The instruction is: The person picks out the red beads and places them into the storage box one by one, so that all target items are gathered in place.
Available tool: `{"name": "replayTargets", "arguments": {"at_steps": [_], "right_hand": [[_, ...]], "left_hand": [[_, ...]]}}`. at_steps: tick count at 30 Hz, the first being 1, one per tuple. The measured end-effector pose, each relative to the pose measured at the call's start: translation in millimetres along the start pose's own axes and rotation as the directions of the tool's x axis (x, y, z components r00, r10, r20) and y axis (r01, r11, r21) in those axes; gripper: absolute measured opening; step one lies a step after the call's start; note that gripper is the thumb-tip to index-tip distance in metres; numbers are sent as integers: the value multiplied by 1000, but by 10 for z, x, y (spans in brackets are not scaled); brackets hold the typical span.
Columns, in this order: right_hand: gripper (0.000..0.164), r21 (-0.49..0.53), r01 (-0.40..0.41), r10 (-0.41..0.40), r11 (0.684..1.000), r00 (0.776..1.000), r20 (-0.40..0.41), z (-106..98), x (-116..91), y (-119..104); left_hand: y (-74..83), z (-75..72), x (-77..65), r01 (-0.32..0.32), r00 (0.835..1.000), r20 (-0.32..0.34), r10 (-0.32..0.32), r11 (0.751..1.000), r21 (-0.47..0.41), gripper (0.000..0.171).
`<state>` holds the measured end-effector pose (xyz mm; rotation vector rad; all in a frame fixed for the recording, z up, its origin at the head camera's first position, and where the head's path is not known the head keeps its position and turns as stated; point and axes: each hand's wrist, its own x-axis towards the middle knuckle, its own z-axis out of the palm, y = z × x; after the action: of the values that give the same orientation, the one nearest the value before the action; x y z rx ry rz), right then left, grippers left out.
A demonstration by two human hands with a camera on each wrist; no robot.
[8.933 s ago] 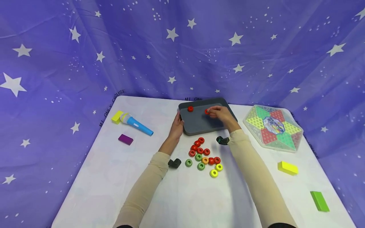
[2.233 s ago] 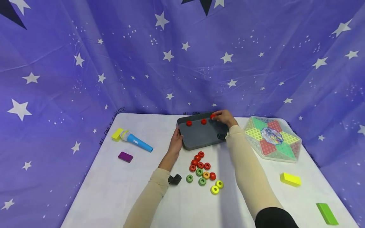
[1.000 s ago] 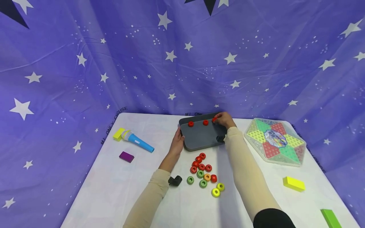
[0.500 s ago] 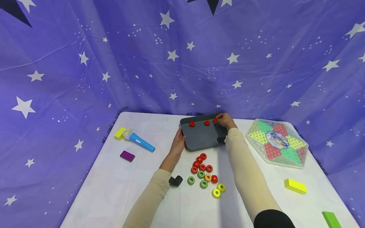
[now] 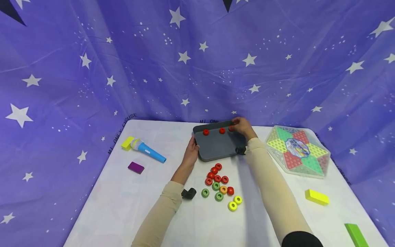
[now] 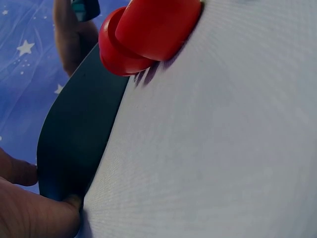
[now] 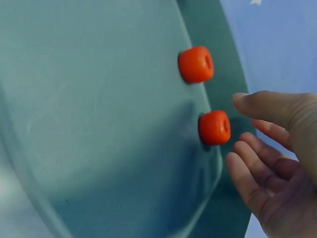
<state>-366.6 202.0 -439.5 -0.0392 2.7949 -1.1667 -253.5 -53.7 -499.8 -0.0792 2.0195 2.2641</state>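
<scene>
A dark grey tray (image 5: 219,147) lies at the far side of the table, and my left hand (image 5: 190,153) grips its left edge. In the left wrist view, the left thumb (image 6: 39,213) presses the tray's wall (image 6: 79,124). Along the tray's back side sit three red beads, at the left (image 5: 206,132), the middle (image 5: 222,130) and the right (image 5: 230,128). Beside the rightmost bead (image 7: 215,127), my right hand (image 7: 277,153) has its fingers apart with nothing between them. A group of red, green, orange and yellow ring beads (image 5: 217,178) lies in front of the tray.
To the left are a blue toy microphone (image 5: 149,151), a yellow block (image 5: 127,143) and a purple block (image 5: 136,167). A hexagonal game box (image 5: 297,151) stands to the right, with another yellow block (image 5: 317,197) and a green block (image 5: 356,235) nearer the front.
My right hand has placed the middle and right red beads along the tray's back and has just let go of the last one, its fingers parting. The left hand keeps hold of the tray.
</scene>
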Motion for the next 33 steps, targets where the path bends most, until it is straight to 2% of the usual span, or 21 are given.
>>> {"name": "replayTargets", "arguments": {"at_steps": [7,10,12,16,21,27,33], "right_hand": [[46,93,57,-54,994,998,-30,-24,-124,8],[43,140,76,-72,987,997,-36,-33,-249,18],[41,173,87,-81,981,996,-38,-46,-351,9],[35,224,126,-121,966,992,-37,-88,-561,-26],[35,272,193,-205,943,978,19,-139,-809,-89],[33,296,267,-327,917,929,175,-113,-1102,-127],[34,352,251,-380,902,848,368,38,-1296,60]], "left_hand": [[63,-3,-32,12,1000,19,-12,1000,-6,58],[61,-1,-24,23,1000,16,-23,1000,-9,58],[-5,1,19,21,1000,-5,-21,1000,3,58],[-3,-6,34,23,1000,-8,-23,1000,7,58],[16,-7,46,32,999,-7,-32,999,2,58],[33,-1,59,20,1000,0,-20,1000,12,58],[24,12,57,2,1000,2,-2,1000,1,58]]}}
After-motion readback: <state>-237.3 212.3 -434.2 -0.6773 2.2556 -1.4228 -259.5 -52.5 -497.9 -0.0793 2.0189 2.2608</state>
